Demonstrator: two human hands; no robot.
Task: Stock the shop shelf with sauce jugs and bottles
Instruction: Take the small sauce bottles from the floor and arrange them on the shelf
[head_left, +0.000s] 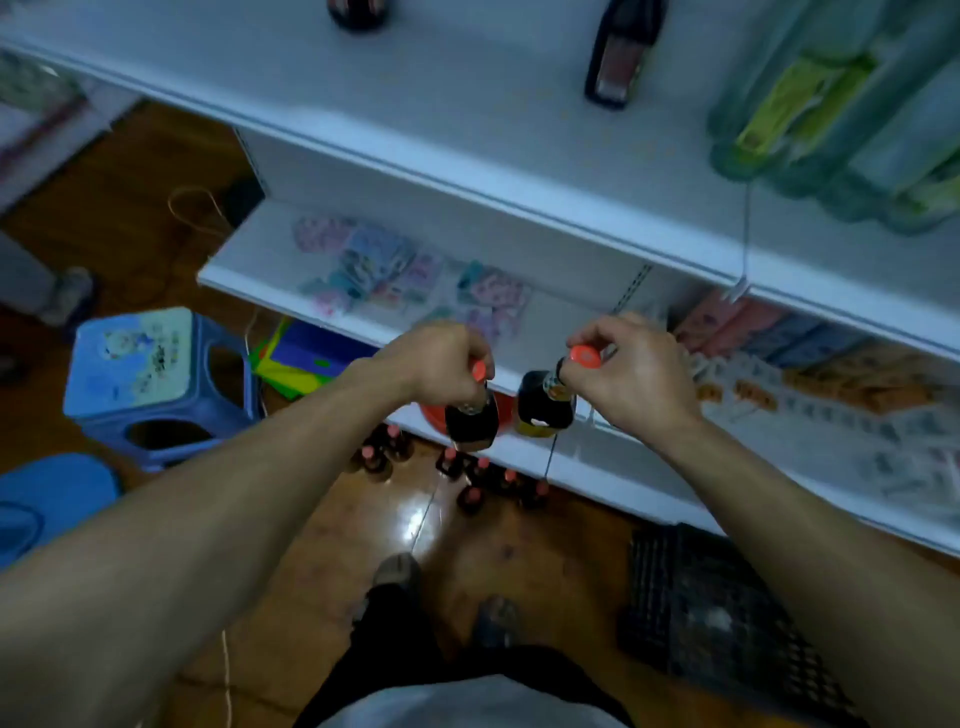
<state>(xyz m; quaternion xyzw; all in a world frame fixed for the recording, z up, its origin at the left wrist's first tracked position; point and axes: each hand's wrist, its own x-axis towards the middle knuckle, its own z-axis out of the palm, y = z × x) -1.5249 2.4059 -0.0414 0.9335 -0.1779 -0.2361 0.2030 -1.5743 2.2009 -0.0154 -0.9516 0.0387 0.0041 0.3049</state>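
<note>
Here, two dark sauce bottles hung upright by red caps: left hand (441, 358) clasps left bottle (471, 421), right hand (623, 364) clasps right bottle (545, 410); upper shelf (467, 119) front edge lies above, ahead.

A dark sauce bottle (471, 421) in left hand (434, 361), another (545, 410) in right hand (631, 374).

Two dark sauce bottles in hand, one per hand: left bottle (471, 421), right bottle (545, 410). Roughly seven red-capped floor bottles (457, 467); blur prevents exact count. Two dark bottles on top shelf: (358, 13), (621, 57). One blue stool (150, 374).
</note>
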